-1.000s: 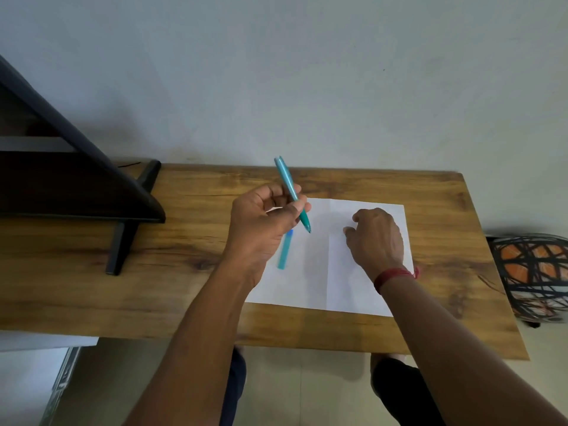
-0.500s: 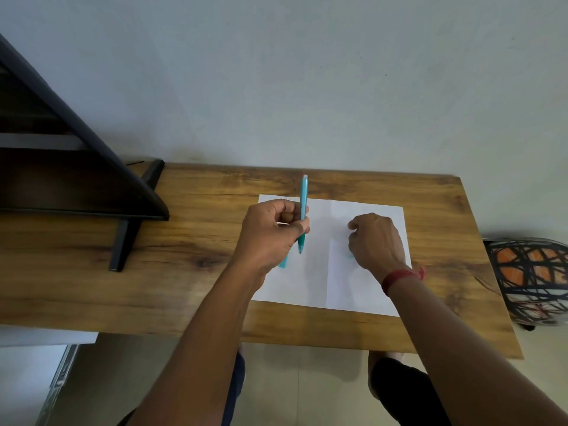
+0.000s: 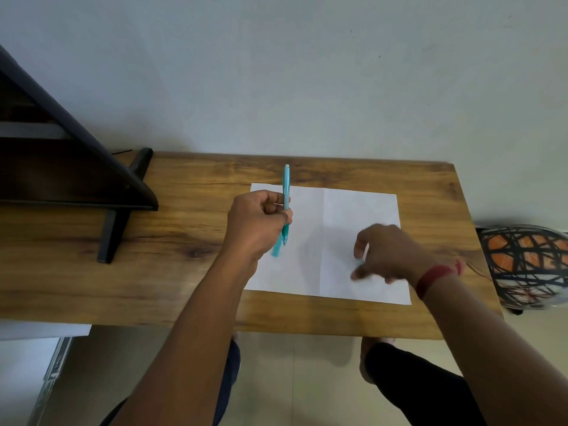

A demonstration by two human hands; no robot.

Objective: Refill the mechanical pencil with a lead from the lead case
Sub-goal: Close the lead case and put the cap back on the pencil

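Note:
My left hand (image 3: pixel 255 226) is shut around a teal mechanical pencil (image 3: pixel 286 186), held nearly upright with its tip pointing down just above the white paper (image 3: pixel 307 269). A light blue lead case (image 3: pixel 276 250) lies on the paper right under the pencil tip, partly hidden by my left hand. My right hand (image 3: pixel 388 253) is blurred over the right half of the paper, fingers spread and pointing left. A small teal bit (image 3: pixel 358 262) shows by its fingertips; the blur hides whether the fingers touch it.
The paper lies on a wooden table (image 3: pixel 184 272) set against a pale wall. A dark slanted shelf stand (image 3: pixel 70 179) covers the table's left end. An orange and black patterned round object (image 3: pixel 525 265) sits just past the right edge. My knees show below the front edge.
My right hand has slid right and toward me across the paper and spread its fingers. My left hand still holds the pencil, which has gone from tilted to nearly upright.

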